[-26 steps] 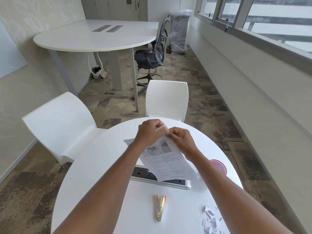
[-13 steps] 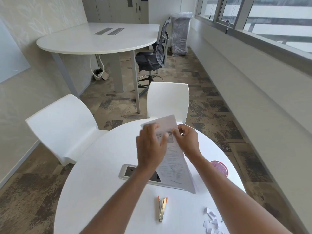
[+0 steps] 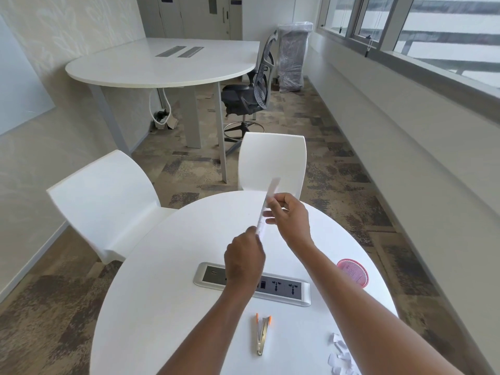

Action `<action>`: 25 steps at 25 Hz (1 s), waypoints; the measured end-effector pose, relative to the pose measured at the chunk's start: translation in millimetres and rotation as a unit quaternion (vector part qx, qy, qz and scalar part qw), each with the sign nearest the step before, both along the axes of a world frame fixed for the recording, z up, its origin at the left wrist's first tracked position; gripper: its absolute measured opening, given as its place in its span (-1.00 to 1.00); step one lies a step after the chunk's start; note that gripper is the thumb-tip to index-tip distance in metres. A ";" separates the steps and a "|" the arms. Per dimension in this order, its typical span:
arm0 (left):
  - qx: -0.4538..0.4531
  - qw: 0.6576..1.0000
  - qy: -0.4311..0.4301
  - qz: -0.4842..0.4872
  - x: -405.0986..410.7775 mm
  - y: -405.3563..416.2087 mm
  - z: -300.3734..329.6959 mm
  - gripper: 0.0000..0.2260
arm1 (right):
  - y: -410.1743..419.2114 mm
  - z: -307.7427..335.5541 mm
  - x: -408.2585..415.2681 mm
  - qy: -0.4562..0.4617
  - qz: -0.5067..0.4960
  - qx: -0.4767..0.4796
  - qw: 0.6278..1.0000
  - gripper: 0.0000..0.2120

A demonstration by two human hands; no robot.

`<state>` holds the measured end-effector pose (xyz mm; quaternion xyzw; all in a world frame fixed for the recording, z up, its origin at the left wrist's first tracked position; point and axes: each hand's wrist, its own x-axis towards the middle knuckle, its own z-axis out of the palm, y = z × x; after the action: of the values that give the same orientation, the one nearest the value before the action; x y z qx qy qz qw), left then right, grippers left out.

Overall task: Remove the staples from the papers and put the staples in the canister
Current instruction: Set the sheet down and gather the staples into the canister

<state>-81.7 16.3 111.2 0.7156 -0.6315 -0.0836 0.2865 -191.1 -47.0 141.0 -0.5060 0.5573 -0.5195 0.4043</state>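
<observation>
I hold the stapled papers (image 3: 271,190) up over the round white table (image 3: 162,280), turned edge-on toward me so only a thin strip shows. My right hand (image 3: 289,217) pinches the papers near their upper end. My left hand (image 3: 244,259) grips their lower end. No staple can be made out. A metal staple remover with orange tips (image 3: 262,334) lies on the table near me, between my forearms. The pink-lidded canister (image 3: 353,272) stands at the table's right edge, beyond my right forearm.
A recessed power socket panel (image 3: 281,289) crosses the table's middle. Torn white paper scraps (image 3: 341,355) lie at the near right. Two white chairs (image 3: 108,201) stand behind the table, with a larger white table (image 3: 162,63) and an office chair (image 3: 254,87) further back.
The papers went from lying flat over the socket panel to raised and turned edge-on. My left hand slid down to their lower end; my right stayed at the top.
</observation>
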 end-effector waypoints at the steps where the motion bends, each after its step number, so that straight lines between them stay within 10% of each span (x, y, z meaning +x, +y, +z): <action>1: -0.012 1.000 0.006 0.005 9.0 -3.2 1.5 -0.81 | 0.7 -5.5 -0.5 0.002 0.022 -0.003 1.000 -0.81; 9: 0.010 0.992 0.117 0.036 107.1 -29.3 -2.7 -0.81 | 20.4 -92.8 -6.3 0.143 0.028 0.245 0.959 -0.34; 25: 0.155 0.975 0.140 0.069 201.6 13.3 -126.2 -0.87 | 47.7 -175.7 86.6 0.173 0.024 0.251 0.952 -0.92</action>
<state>119.9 29.6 -15.0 0.7744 -0.5137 -0.2602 0.2623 -104.5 0.7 -34.6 -0.4837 0.7187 -0.2576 0.4280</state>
